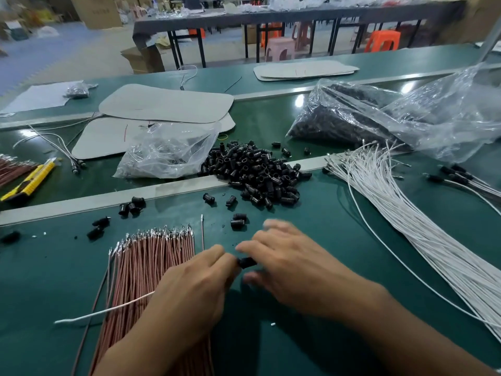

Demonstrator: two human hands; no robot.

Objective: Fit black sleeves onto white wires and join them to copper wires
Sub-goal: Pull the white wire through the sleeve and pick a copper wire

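On my green bench, the copper wires lie in a bundle just under my left hand, whose fingertips pinch a black sleeve; a white wire trails out leftward from beneath it. My right hand meets the sleeve, fingers curled and blurred, so I cannot tell its grip. Farther off sit the sleeve pile, white wire bundle, then plastic bags and stools.

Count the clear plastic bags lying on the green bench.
3: a large bag at right, a smaller bag beside the loose sleeve pile, a tiny bag far left. Others may be hidden.
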